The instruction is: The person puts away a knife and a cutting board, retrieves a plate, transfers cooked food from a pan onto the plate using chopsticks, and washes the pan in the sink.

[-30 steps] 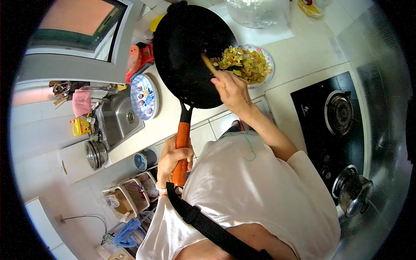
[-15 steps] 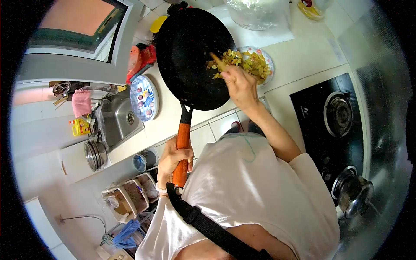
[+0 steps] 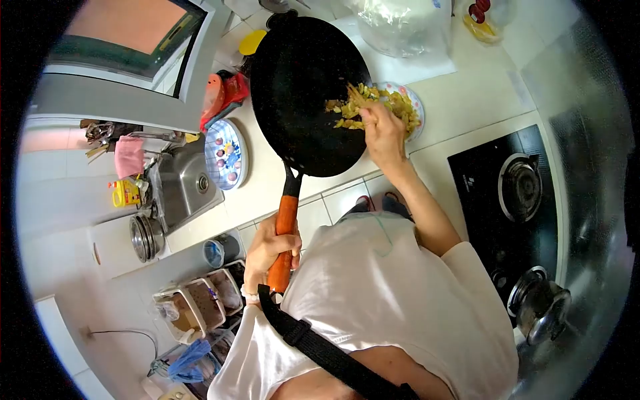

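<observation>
My left hand [image 3: 268, 250] is wrapped round the orange-brown wooden handle [image 3: 287, 217] of a black wok [image 3: 303, 80]. The wok is tilted, its right edge over a patterned plate [image 3: 419, 110] on the counter. My right hand [image 3: 385, 137] is closed on a light wooden spatula [image 3: 356, 97], mostly hidden by the fingers and food. Diced yellow-green food [image 3: 401, 107] lies on the plate, and more of it sits at the wok's right edge around the spatula tip.
A gas hob [image 3: 477, 173] with a lidded pot [image 3: 541, 310] is at right. On the left are a sink [image 3: 183, 180] and a blue-white plate [image 3: 227, 177] with small items. A plastic bag [image 3: 393, 27] stands at the back, near an open window [image 3: 127, 100].
The wok has shifted slightly right and down in view. My right hand has moved a little right and down with the spatula, whose tip is now in the food at the wok's edge.
</observation>
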Demonstrator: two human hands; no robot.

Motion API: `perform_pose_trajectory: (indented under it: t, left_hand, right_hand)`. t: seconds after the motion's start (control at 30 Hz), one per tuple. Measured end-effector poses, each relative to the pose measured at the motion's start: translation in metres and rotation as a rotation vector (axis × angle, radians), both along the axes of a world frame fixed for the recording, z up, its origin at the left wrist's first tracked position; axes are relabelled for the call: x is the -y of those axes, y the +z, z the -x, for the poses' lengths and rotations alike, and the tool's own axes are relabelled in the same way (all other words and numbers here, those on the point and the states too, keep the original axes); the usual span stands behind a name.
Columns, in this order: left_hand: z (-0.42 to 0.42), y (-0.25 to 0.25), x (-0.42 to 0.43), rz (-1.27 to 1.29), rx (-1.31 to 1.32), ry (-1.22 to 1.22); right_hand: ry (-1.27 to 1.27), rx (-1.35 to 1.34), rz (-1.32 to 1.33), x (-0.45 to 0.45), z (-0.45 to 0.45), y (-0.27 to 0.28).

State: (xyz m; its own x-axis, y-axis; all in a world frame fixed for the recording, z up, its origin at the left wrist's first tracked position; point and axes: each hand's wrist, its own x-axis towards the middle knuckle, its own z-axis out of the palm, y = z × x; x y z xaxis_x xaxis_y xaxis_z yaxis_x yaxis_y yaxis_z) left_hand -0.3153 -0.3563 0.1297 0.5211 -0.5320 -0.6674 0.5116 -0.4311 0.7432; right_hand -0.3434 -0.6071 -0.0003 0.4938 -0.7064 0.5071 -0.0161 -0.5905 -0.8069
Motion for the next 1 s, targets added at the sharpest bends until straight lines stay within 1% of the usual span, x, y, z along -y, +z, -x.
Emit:
perform_pose_trajectory:
  t: [0.1, 0.17, 0.2, 0.27, 0.33, 0.4, 0.43, 0.47, 0.57, 0.63, 0.67, 0.73, 0.8, 0.87, 0.93, 1.0]
  left_hand:
    - [-0.001, -0.002, -0.002, 0.001, -0.02, -0.015]
    - [-0.001, -0.003, -0.001, 0.007, -0.012, -0.025]
    - [0.0, -0.002, 0.0, 0.01, -0.001, -0.018]
    - [0.001, -0.001, 0.001, 0.014, 0.012, -0.007]
    - [0.002, 0.0, 0.002, -0.002, 0.015, -0.013]
    - [0.002, -0.005, -0.001, 0.0, 0.019, -0.017]
    - [0.001, -0.006, -0.002, 0.004, 0.03, -0.022]
    - [0.0, -0.006, -0.002, 0.002, 0.029, -0.027]
    - [-0.001, -0.005, -0.002, 0.02, 0.012, -0.025]
    - [-0.001, -0.002, -0.001, 0.027, -0.031, 0.024]
    - [0.0, -0.002, -0.001, 0.029, -0.033, 0.029]
    - [0.001, -0.003, 0.0, 0.002, 0.031, -0.015]
    - [0.001, -0.005, -0.001, 0.011, 0.022, -0.012]
    - [0.001, -0.004, -0.001, 0.02, 0.023, -0.005]
    - [0.001, -0.003, 0.0, 0.01, 0.015, 0.003]
    - [0.001, -0.004, -0.002, 0.018, 0.021, 0.008]
  right_hand:
    - [-0.017, 0.051, 0.021, 0.001, -0.001, 0.005]
    - [0.09, 0.118, -0.007, -0.001, -0.006, 0.008]
    - [0.091, 0.12, -0.008, -0.001, -0.006, 0.006]
    - [0.014, 0.058, 0.058, 0.002, -0.003, -0.003]
    - [-0.014, 0.046, 0.03, 0.002, 0.005, -0.005]
    - [-0.046, -0.043, 0.018, 0.001, 0.016, -0.001]
    - [-0.022, 0.013, -0.003, -0.003, 0.015, 0.003]
    - [0.019, 0.096, 0.035, -0.002, 0.011, 0.005]
    - [0.061, 0.154, 0.038, -0.002, 0.004, -0.006]
    - [0.029, 0.067, 0.05, 0.0, 0.008, -0.01]
    - [0.034, 0.066, 0.052, -0.001, 0.009, -0.009]
    - [-0.017, 0.009, 0.043, -0.004, 0.016, -0.001]
    - [-0.007, 0.004, 0.054, -0.005, 0.015, 0.003]
    - [0.074, 0.068, 0.004, -0.003, 0.005, -0.003]
    - [0.048, 0.059, 0.06, 0.002, 0.009, -0.008]
    - [-0.027, -0.081, 0.0, 0.0, 0.023, -0.006]
